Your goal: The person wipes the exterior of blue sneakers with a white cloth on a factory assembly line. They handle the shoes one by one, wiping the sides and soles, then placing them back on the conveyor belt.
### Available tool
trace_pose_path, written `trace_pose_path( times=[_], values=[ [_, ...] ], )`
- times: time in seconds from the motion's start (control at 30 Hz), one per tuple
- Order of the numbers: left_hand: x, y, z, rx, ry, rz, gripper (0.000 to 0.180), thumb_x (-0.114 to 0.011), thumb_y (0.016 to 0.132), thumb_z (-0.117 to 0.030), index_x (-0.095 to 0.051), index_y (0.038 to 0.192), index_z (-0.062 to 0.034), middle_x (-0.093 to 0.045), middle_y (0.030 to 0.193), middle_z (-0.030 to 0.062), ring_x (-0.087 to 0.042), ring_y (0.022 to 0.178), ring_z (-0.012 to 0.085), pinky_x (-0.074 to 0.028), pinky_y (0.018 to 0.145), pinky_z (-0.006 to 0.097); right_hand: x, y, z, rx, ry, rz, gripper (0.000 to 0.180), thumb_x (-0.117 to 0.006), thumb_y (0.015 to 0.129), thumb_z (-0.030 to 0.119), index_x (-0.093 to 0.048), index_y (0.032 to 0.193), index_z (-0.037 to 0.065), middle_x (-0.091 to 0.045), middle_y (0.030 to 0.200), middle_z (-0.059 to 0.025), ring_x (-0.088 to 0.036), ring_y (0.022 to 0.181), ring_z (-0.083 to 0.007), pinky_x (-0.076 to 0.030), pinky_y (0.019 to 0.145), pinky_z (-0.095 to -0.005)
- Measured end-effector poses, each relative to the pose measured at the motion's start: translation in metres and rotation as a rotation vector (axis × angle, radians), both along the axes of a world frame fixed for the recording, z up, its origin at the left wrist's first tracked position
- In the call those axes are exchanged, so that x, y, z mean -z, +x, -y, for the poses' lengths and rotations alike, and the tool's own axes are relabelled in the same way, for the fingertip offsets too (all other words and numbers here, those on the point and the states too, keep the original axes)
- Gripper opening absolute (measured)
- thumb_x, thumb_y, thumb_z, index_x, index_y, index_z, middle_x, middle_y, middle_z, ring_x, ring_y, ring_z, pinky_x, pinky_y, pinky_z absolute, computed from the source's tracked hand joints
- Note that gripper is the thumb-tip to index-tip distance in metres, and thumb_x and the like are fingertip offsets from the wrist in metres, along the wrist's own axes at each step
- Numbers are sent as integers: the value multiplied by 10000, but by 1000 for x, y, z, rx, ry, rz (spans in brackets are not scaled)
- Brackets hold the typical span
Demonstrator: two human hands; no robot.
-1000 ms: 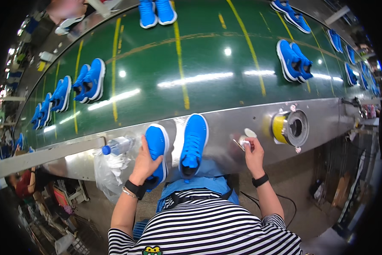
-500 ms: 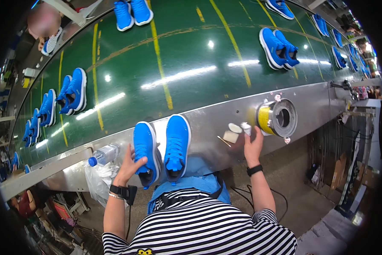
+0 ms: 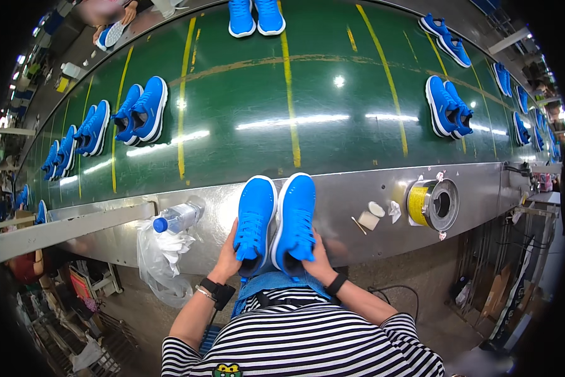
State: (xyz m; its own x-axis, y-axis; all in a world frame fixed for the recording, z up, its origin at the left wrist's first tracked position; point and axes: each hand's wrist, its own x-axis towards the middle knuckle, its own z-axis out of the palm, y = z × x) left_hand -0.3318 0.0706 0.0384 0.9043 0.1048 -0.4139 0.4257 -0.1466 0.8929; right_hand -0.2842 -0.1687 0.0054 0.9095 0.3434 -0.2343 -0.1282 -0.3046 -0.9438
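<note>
A pair of blue sneakers with white soles stands in front of me at the metal ledge, toes pointing away. My left hand is closed on the outer side of the left sneaker, near its heel. On the other side, my right hand grips the right sneaker by its outer heel side. The two shoes lean close together, soles nearly touching in the middle. Fingers under and behind the shoes are partly hidden.
The metal ledge borders a green conveyor belt carrying several blue sneaker pairs. Right on the ledge: a yellow-and-metal reel, crumpled white paper, a pale block. Left: a water bottle, a plastic bag. Across the belt, a person handles a shoe.
My right hand has left the crumpled paper by the reel and taken hold of the right sneaker. The left hand has closed on its shoe. The pair sits closer together; the view has shifted.
</note>
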Motion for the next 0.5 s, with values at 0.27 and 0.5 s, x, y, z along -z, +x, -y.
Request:
trace_pose_path(
  times=[0.27,0.5],
  values=[
    [-11,-10,-3,42,94,217,844,-645,753,-68,-122,1416,-76,-385,1329,162,-413,1194,223,-364,968,340,-30,4,23,-38,447,-459,627,-524,853,71,-224,1402,93,-356,1364,-79,-392,1201,-174,-300,1018,-294],
    [-40,-12,-19,34,354,347,785,-646,702,-41,-243,1375,-53,-385,1279,209,-401,1178,345,-343,981,372,-49,2,10,-22,453,-247,540,-471,891,67,-256,1386,75,-396,1336,-87,-426,1176,-168,-352,990,-294]
  ],
)
